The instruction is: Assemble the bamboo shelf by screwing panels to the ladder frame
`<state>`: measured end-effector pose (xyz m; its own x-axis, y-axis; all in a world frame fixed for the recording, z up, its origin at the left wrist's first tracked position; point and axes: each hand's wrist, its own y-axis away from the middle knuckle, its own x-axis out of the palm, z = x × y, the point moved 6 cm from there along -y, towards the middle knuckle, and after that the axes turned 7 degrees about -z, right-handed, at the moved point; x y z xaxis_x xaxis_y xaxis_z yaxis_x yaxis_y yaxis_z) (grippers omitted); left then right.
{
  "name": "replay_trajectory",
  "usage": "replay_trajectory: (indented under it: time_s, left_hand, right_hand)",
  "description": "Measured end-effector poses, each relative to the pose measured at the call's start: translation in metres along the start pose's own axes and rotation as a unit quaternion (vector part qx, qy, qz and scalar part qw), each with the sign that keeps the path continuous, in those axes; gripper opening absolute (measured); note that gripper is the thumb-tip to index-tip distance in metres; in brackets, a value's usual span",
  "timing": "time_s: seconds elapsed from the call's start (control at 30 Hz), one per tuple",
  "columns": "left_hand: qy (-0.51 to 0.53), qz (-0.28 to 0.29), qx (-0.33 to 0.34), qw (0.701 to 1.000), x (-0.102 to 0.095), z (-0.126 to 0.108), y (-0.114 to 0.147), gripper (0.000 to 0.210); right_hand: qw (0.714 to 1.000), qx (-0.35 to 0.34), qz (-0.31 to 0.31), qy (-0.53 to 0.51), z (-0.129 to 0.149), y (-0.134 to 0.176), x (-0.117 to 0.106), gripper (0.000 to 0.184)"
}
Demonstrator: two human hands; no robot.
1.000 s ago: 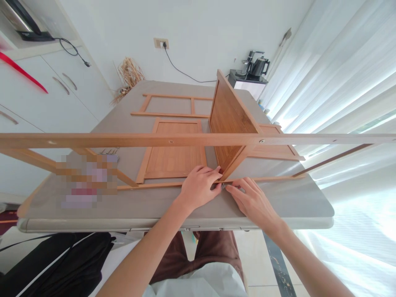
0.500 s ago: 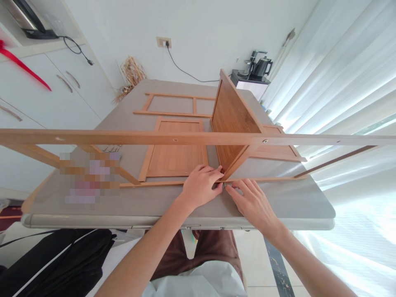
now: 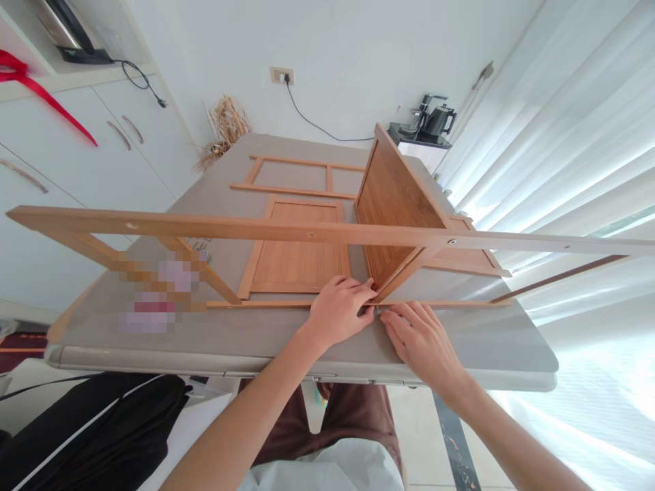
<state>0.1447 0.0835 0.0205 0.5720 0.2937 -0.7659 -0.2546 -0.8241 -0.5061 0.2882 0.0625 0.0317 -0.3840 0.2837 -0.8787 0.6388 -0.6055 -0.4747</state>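
A wooden side frame (image 3: pixel 368 236) stands on its long edge across the table, its lower rail near the front. Joined to it at an angle is an upright wooden panel (image 3: pixel 396 198). My left hand (image 3: pixel 338 310) is closed around the lower rail at the panel's bottom corner, thumb in front and fingers behind. Just right of it, my right hand (image 3: pixel 422 337) pinches a small metal screw (image 3: pixel 377 311) at the rail's near face. Fingertips cover most of the screw, so its exact type is hard to make out.
Behind the frame lie a flat wooden panel (image 3: pixel 299 262), an open wooden frame (image 3: pixel 291 187) and another panel (image 3: pixel 460 258). Metal hardware (image 3: pixel 199 244) and a blurred patch lie at left on the grey table (image 3: pixel 230 344). A kettle (image 3: pixel 440 123) stands beyond; curtains hang at right.
The view has shifted slightly, so the scene sits a little further right. Both hands stay at the same joint; my right fingers have curled a little around the screw.
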Motion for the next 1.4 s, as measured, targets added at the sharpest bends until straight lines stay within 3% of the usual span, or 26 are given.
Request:
replay_trajectory:
  time_s: [0.13,0.27,0.8,1.4]
  left_hand:
    - [0.0,-0.002,0.006,1.0,-0.001,0.0,0.0,0.021]
    - [-0.002,-0.003,0.008,1.0,0.0,0.0,0.001,0.018]
    - [-0.004,-0.006,0.005,1.0,0.0,0.0,0.001,0.018]
    - [0.001,-0.003,0.009,1.0,0.0,0.0,0.001,0.016]
  right_hand:
    - [0.994,0.07,-0.025,-0.08,-0.011,0.004,0.003,0.014]
    - [0.986,0.094,-0.04,-0.131,-0.017,0.009,0.005,0.014]
    - [0.999,-0.005,-0.011,-0.046,-0.012,0.006,-0.003,0.022]
    - [0.998,-0.055,0.0,0.034,0.0,0.001,-0.005,0.03]
